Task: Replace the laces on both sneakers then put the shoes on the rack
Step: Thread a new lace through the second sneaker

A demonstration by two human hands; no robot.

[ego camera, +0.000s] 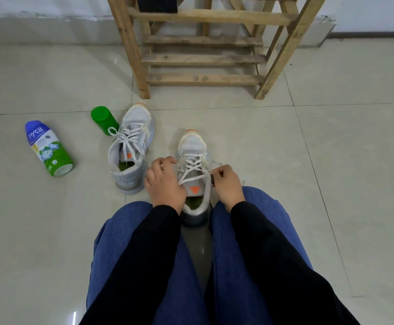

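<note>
Left sneaker (130, 148) on floor, laced, looks done. Right sneaker (194, 177) between knees: left hand (164, 184) and right hand (225, 184) each pinch lace end (191, 177), lacing near top eyelets. Rack (203, 57) ahead; both shoes not yet on it.

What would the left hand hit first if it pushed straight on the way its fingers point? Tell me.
Likely the near sneaker: the left hand points forward and slightly right, its fingertips curled at the laces. The other sneaker sits off to the left. Depth is uncertain.
</note>
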